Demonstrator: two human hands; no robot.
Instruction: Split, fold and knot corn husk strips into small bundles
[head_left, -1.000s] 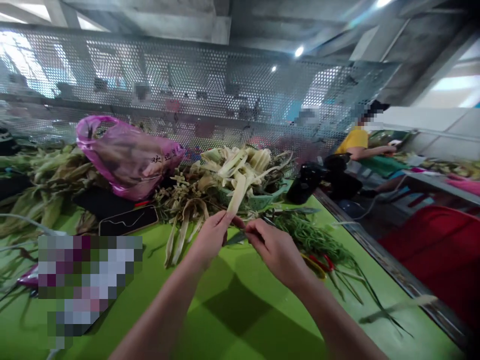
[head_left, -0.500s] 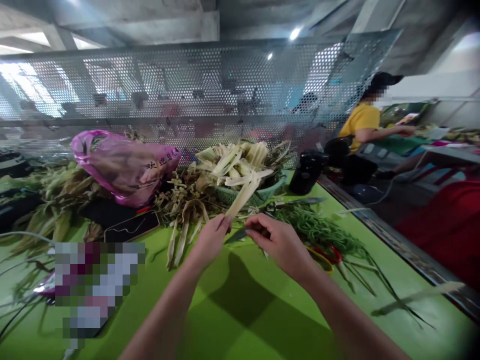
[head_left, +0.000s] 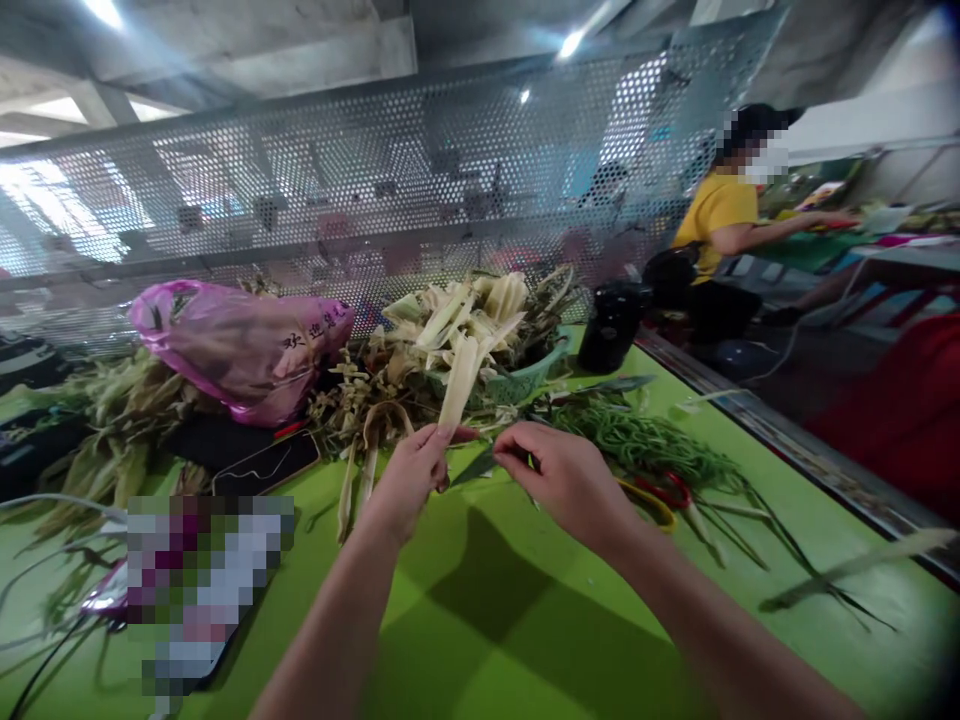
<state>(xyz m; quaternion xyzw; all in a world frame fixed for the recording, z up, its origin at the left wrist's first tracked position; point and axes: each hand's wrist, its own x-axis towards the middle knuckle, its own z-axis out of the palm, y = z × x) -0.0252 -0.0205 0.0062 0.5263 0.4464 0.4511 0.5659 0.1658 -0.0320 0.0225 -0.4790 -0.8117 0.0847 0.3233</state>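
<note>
My left hand [head_left: 411, 472] pinches the lower end of a pale yellow leaf strip [head_left: 459, 382] that stands up from its fingers. My right hand [head_left: 564, 478] is closed beside it, its fingertips pinched on a dark green leaf piece [head_left: 475, 466] that runs between the two hands. Both hands hover over the bright green table [head_left: 480, 610]. Behind them a teal basket [head_left: 517, 384] is heaped with pale leaf strips. Loose curled strips [head_left: 366, 448] lie just left of my left hand.
A pink plastic bag [head_left: 240, 345] rests on a pile of dried leaves at the left. A dark phone [head_left: 264, 462] lies near it. Green stems [head_left: 645, 442] and red-and-yellow scissors [head_left: 660, 496] lie at the right. A black object [head_left: 613, 325] stands by the perforated metal screen [head_left: 420, 180]. A person in yellow [head_left: 720, 225] sits beyond.
The pale strip in my left hand has swung from leaning right to standing more upright. Both hands stay pinched close together, and the view has shifted slightly.
</note>
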